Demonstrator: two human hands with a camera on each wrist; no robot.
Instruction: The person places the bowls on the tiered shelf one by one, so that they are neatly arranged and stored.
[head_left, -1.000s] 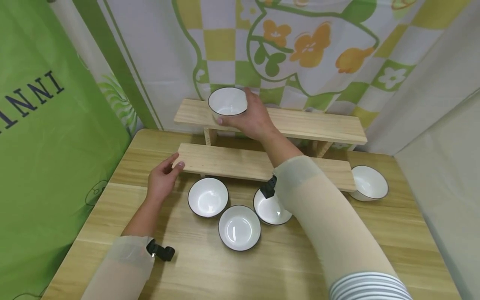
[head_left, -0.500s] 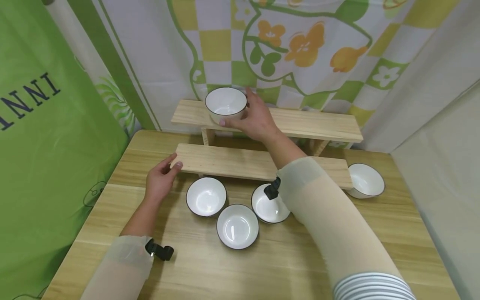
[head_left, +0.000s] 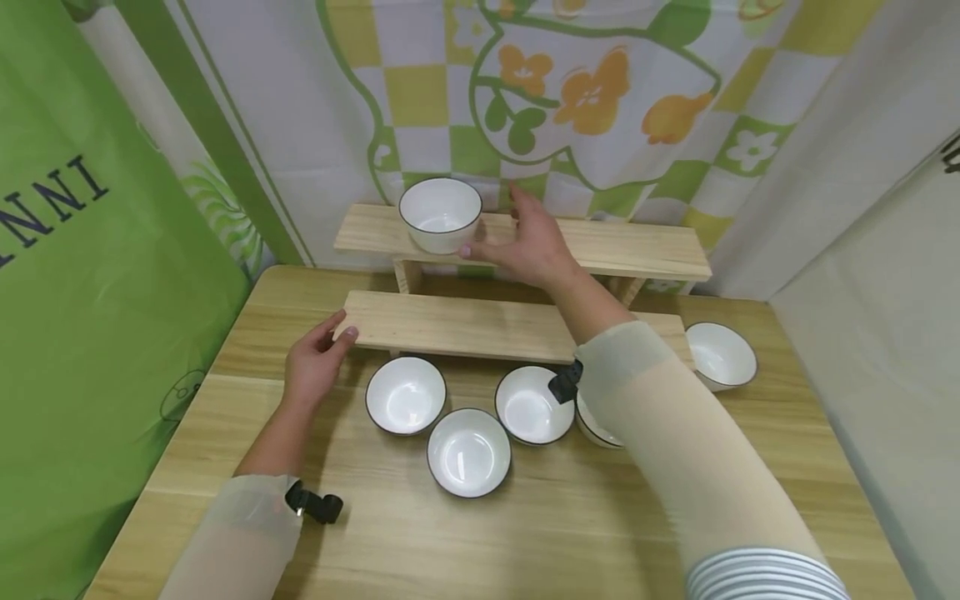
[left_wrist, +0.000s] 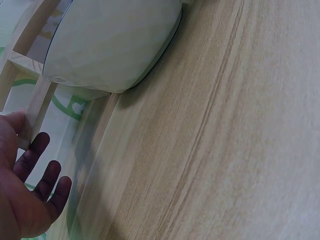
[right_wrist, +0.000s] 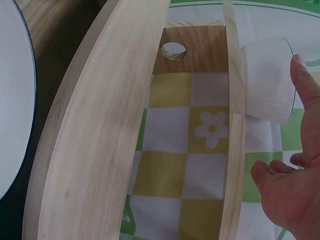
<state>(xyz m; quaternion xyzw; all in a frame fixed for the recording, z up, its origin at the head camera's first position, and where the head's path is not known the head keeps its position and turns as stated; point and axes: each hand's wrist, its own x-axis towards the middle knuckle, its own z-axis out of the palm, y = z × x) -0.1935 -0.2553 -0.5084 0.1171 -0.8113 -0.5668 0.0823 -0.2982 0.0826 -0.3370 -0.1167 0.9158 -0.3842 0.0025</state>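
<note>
A white bowl (head_left: 440,215) with a dark rim stands upright near the left end of the upper wooden shelf board (head_left: 600,247). Beside it, my right hand (head_left: 532,246) is spread, its thumb tip close to the bowl's right side and the other fingers apart from it. In the right wrist view, a fingertip of that hand overlaps the bowl's rim (right_wrist: 270,80); contact is unclear. My left hand (head_left: 313,367) holds the left end of the lower shelf board (head_left: 450,325) between thumb and fingers, as the left wrist view also shows at the board's end (left_wrist: 35,107).
More white bowls stand on the wooden table (head_left: 390,533): a left one (head_left: 406,396), a front one (head_left: 468,452) and a middle one (head_left: 534,405). Another bowl (head_left: 596,425) is partly hidden by my right forearm. One more bowl (head_left: 722,356) stands right of the shelf.
My right hand has loosened from the bowl on the upper board and drawn to the right, leaving it standing there. The left hand stays on the lower board. The head view has shifted slightly.
</note>
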